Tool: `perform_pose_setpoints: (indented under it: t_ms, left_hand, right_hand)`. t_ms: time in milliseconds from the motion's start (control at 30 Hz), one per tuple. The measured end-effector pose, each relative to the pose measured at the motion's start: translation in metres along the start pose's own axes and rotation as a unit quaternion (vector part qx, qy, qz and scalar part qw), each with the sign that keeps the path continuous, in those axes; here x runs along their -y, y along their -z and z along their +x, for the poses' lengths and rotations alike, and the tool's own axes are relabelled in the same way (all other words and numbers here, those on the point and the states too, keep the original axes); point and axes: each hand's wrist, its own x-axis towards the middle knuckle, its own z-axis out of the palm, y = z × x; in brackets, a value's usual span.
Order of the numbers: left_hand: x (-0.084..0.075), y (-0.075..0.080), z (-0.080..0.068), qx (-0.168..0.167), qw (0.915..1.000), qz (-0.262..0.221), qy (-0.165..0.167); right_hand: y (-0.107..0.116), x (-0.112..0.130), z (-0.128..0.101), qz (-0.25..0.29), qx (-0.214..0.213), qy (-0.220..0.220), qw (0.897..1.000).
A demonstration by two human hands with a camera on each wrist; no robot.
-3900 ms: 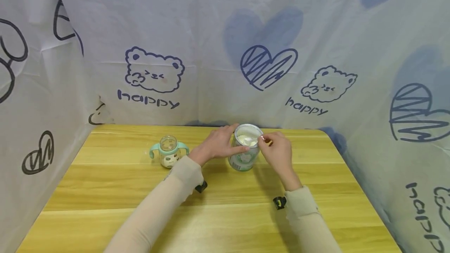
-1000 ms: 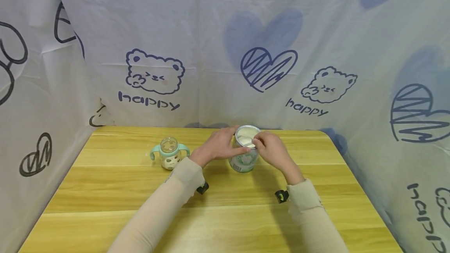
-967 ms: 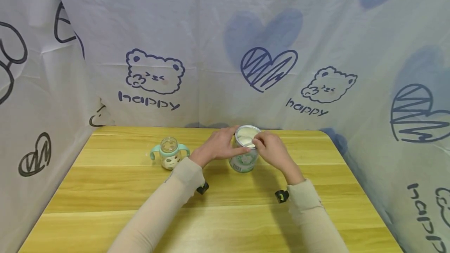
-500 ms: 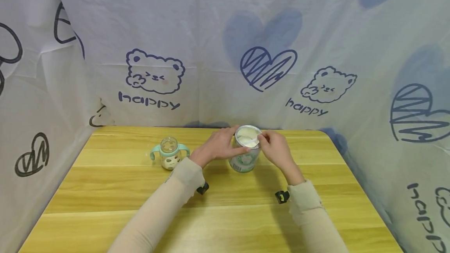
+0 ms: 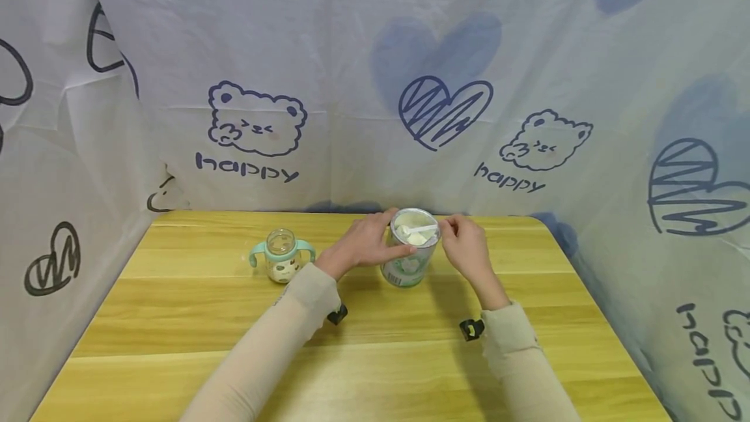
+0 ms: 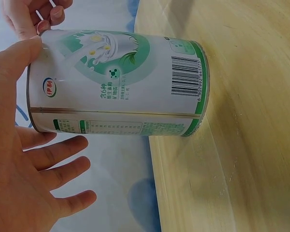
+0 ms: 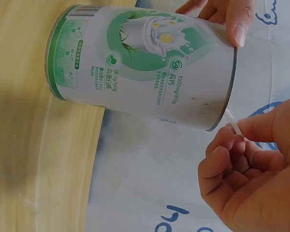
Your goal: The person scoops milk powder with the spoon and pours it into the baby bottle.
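A white and green milk powder can (image 5: 408, 268) stands open near the table's back edge, with pale powder (image 5: 403, 220) inside. My left hand (image 5: 366, 241) holds its top rim between thumb and index finger; the other fingers spread free in the left wrist view. My right hand (image 5: 469, 247) pinches the handle of a white scoop (image 5: 423, 229) over the can's mouth, with powder heaped at its bowl end. In the right wrist view, the handle (image 7: 233, 123) comes out past the rim between thumb and fingertips. The rest of the scoop is hidden there.
A clear baby bottle (image 5: 283, 258) with mint green handles stands uncapped on the wooden table (image 5: 375, 370), left of the can. A printed cloth (image 5: 351, 83) hangs behind the table and along both sides.
My right hand has drawn back a little to the right, and the scoop has come up out of the powder, loaded. The left hand keeps its hold on the can.
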Motion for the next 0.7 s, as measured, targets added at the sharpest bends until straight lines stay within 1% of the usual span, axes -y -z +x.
perform_pose_setpoints:
  t_ms: [100, 167, 300, 400, 533, 600, 700]
  left_hand:
    - [-0.0003, 0.0002, 0.0000, 0.000, 1.0000, 0.003, 0.001]
    - [-0.0005, 0.0005, -0.0001, -0.001, 1.0000, 0.004, 0.000]
    - [-0.0001, 0.0009, -0.0002, -0.001, 1.0000, 0.003, -0.002]
    - [0.0004, 0.0005, 0.0002, -0.001, 1.0000, 0.003, -0.003]
    - [0.0006, -0.0002, 0.0004, -0.002, 1.0000, 0.005, -0.003]
    - [0.0004, -0.0001, 0.0003, -0.002, 1.0000, 0.006, 0.000]
    - [-0.0002, 0.0002, 0.0002, -0.001, 1.0000, 0.008, 0.001]
  right_hand:
    - [-0.0002, -0.0002, -0.0005, -0.014, -0.019, 0.026, 0.999]
    - [-0.0005, -0.0009, -0.0007, -0.033, -0.035, 0.051, 0.998]
    - [-0.0017, -0.0023, -0.0015, -0.081, -0.061, 0.105, 0.989]
    - [-0.0024, -0.0022, -0.0025, -0.101, -0.068, 0.124, 0.985]
    - [-0.0028, -0.0005, -0.0030, -0.094, -0.068, 0.113, 0.987]
    - [-0.0027, -0.0001, -0.0028, -0.077, -0.066, 0.098, 0.990]
    - [-0.0021, 0.0004, -0.0018, -0.041, -0.065, 0.057, 0.995]
